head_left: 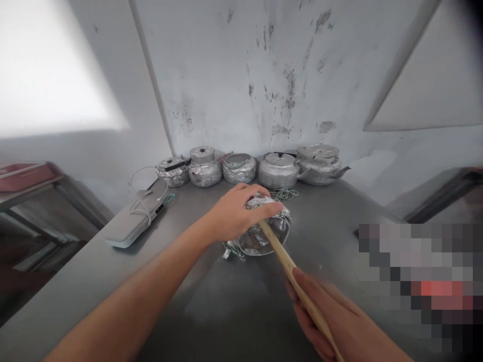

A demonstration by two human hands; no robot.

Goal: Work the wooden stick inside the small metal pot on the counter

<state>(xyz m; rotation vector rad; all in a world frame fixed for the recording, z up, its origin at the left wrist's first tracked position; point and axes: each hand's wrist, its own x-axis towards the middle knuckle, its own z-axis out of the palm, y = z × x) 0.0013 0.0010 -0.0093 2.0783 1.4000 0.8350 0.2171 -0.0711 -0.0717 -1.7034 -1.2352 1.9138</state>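
Note:
My left hand [237,211] grips the top of a silver metal teapot [264,236] that lies tilted on the steel table [113,266], its opening turned toward me. My right hand [328,317] is closed round a wooden stick [283,256] whose far end reaches into the teapot's opening. A green-and-white scrubbing cloth or chain [232,250] lies at the teapot's lower left.
Several silver teapots [277,170] stand in a row against the stained white wall. A grey pouch [134,223] with white cable lies at the left. A beaded chain [284,193] sits behind the held teapot. A pixelated patch covers the right side.

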